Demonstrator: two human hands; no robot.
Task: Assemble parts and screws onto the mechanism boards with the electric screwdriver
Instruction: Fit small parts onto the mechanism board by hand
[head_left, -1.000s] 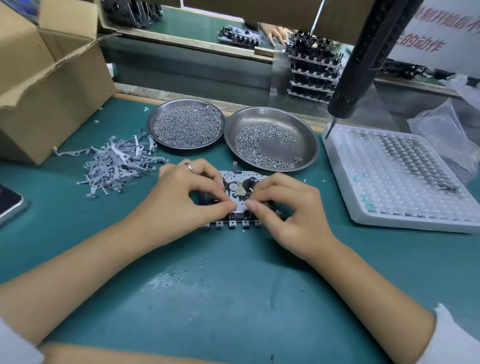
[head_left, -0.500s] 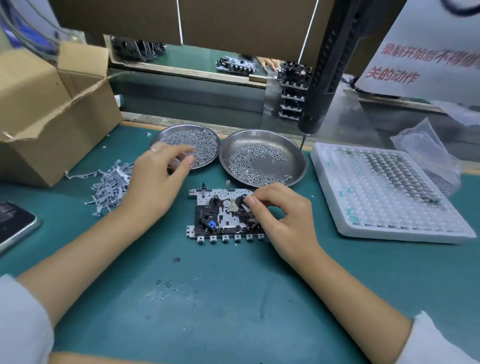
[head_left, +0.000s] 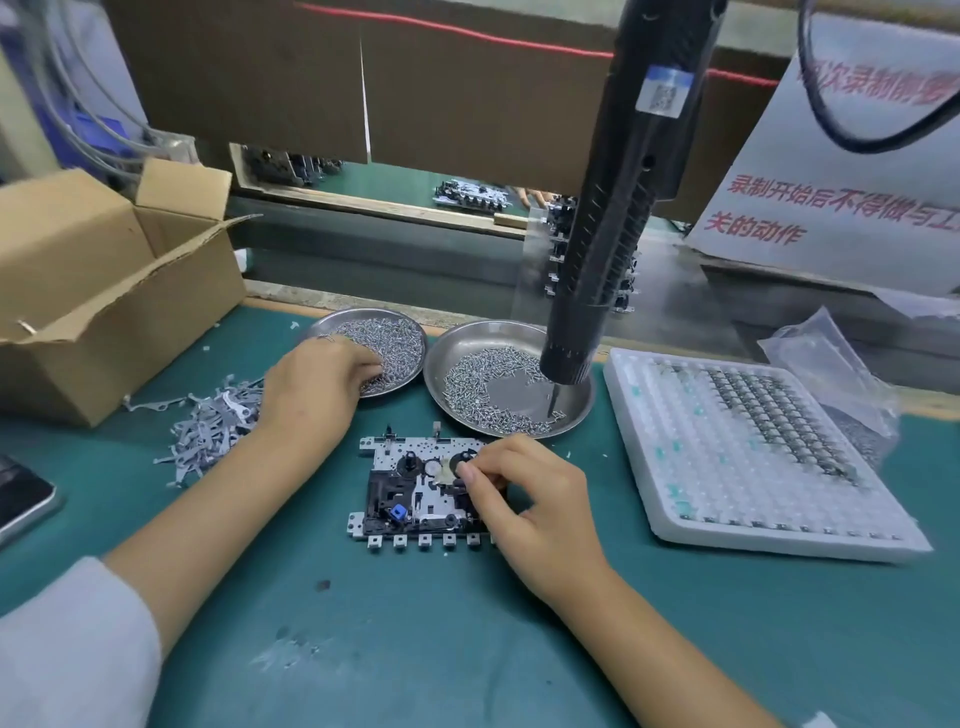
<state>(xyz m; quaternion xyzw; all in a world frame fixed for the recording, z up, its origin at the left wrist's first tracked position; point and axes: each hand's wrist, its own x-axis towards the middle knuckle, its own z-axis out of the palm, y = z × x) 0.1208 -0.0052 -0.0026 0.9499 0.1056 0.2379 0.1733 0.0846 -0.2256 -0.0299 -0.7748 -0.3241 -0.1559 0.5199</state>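
A mechanism board (head_left: 415, 488) of silver metal and black plastic, with a small blue part, lies flat on the green mat. My right hand (head_left: 524, 499) rests on its right side, thumb and forefinger pinching at a black round part there. My left hand (head_left: 317, 389) reaches into the left metal dish (head_left: 410, 338) of small screws, its fingertips down among them and hidden. The black electric screwdriver (head_left: 613, 234) hangs untouched above the right metal dish (head_left: 576, 415), its bit pointing into that dish.
A pile of grey metal levers (head_left: 208, 431) lies left of the board. An open cardboard box (head_left: 93, 291) stands at far left, a phone (head_left: 21, 499) at the left edge. A white foam tray (head_left: 748, 452) of small parts sits at right, beside a plastic bag (head_left: 831, 364).
My left hand left the board and moved up-left into the left screw dish. My right hand stayed on the board's right side. The camera tilted up.
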